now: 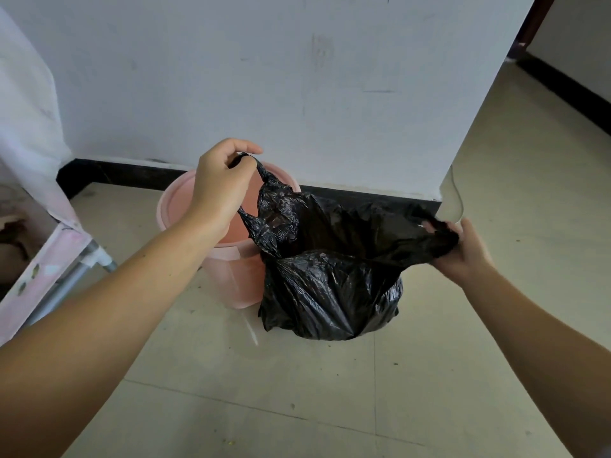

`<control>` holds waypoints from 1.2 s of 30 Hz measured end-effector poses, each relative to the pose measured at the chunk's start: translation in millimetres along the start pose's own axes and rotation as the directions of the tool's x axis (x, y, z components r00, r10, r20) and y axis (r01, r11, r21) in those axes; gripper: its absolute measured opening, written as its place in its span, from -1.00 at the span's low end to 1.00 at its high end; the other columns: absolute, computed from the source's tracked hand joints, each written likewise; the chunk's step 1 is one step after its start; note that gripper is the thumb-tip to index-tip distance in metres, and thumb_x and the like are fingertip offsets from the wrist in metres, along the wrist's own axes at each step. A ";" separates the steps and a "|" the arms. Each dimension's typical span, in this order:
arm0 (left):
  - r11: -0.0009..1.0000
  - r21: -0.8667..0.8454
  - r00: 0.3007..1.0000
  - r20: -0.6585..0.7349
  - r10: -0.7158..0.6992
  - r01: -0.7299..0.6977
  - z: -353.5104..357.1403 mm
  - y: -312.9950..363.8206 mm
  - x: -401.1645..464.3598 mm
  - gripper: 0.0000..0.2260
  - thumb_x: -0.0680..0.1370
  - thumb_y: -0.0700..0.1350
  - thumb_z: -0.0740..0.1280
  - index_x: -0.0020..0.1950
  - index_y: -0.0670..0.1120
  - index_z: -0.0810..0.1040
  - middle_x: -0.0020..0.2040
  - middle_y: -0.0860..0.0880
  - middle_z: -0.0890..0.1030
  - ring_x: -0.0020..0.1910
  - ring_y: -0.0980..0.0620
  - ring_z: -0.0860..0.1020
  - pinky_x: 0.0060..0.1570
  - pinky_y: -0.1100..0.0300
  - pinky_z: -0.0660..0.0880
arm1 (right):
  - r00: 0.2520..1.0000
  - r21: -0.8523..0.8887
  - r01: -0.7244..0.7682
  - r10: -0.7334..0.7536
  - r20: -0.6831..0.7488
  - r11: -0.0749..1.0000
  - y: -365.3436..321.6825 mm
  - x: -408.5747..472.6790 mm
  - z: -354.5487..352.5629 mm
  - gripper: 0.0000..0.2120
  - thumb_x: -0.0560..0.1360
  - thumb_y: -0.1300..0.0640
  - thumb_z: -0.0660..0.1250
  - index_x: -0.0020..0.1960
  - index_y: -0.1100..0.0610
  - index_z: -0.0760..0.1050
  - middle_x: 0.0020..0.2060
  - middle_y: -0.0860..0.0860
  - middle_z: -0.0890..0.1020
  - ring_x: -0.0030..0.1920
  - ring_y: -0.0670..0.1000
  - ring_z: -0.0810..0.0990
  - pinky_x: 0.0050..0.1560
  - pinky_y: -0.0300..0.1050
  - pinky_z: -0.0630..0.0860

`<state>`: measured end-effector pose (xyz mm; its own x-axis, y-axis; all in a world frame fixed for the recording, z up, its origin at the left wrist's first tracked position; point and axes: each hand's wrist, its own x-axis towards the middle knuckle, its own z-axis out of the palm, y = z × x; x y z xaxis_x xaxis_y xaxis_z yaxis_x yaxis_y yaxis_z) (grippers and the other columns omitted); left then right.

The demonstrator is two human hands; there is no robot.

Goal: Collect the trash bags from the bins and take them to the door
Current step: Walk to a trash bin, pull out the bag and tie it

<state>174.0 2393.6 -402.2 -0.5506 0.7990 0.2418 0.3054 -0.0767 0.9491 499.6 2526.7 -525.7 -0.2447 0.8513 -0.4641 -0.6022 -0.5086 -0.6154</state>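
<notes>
While the black trash bag (330, 285) hangs out of the pink bin (228, 256), its bulging bottom sits just to the bin's right, low over the tiled floor (297, 408); whether it touches the tiles you cannot tell. You have it by both handles. Your left hand (218, 190) pinches one twisted handle loop between thumb and curled fingers, held above the bin's open mouth. Your right hand (463, 249) has its fingers wrapped round the bunched handle on the other side, pulled out wide so the bag's mouth is stretched between the two.

Judge the film as thin, soft and slippery: it creases freely and will stretch or tear if you jerk it. The load looks modest, sagging into a rounded lump, so it should lift easily. Bring the two handles together and carry by both, not by the loose film.

Behind the bin runs a dark skirting board (139, 173) under a white wall (264, 77). To the left stands a pink fabric-covered frame (49, 259) on metal legs.
</notes>
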 end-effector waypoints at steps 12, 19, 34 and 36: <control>0.998 0.037 0.997 0.058 0.044 -0.046 -1.5 1.7 1.5 -0.72 0.49 -0.22 0.19 -0.13 0.14 0.56 -0.54 0.15 0.31 -0.45 0.03 0.21 -0.36 0.16 0.17 | 0.982 -0.796 -0.110 0.191 0.007 0.596 -34.5 -39.6 42.4 -0.78 0.49 0.03 0.32 -0.29 0.08 0.43 -0.48 -0.03 0.41 -0.53 -0.13 0.36 -0.56 -0.33 0.31; 0.891 0.266 0.915 0.273 0.297 -0.368 -2.1 26.2 -12.9 -0.78 0.56 -0.23 0.21 0.15 -0.01 0.48 -0.25 0.07 0.54 -0.33 0.05 0.52 -0.16 0.23 0.49 | 0.880 -0.402 0.469 -0.375 0.291 0.787 -62.7 -71.8 102.7 -0.86 0.54 0.20 0.24 -0.17 0.08 0.51 -0.13 -0.03 0.64 -0.07 -0.09 0.59 0.00 -0.08 0.46; 0.912 -0.049 0.776 0.509 0.374 -0.407 53.6 18.5 -47.6 -0.76 0.52 -0.20 0.28 0.13 0.05 0.55 0.05 0.12 0.54 0.16 0.14 0.49 0.25 0.23 0.38 | 0.843 -0.848 0.506 0.117 0.525 0.158 45.8 -101.7 156.2 -0.71 0.60 0.14 0.04 -0.28 0.17 0.28 -0.59 0.00 0.18 -0.61 -0.10 0.12 -0.50 -0.22 0.09; 0.987 -0.091 0.791 0.590 0.162 -0.134 55.2 6.5 -47.2 -0.53 0.52 -0.12 0.35 0.40 0.08 0.33 0.23 0.07 0.50 0.30 0.17 0.45 0.35 0.20 0.34 | 0.844 -0.828 0.469 0.120 0.522 0.306 38.6 -97.1 152.7 -0.73 0.61 0.11 0.01 -0.12 0.20 0.40 -0.60 -0.01 0.23 -0.57 -0.06 0.15 -0.50 -0.22 0.12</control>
<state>244.8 2388.4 -418.6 0.0728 0.9714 0.2261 0.3045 -0.2375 0.9224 384.0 2444.1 -407.2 -0.6761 0.7247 -0.1330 0.3304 0.1368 -0.9339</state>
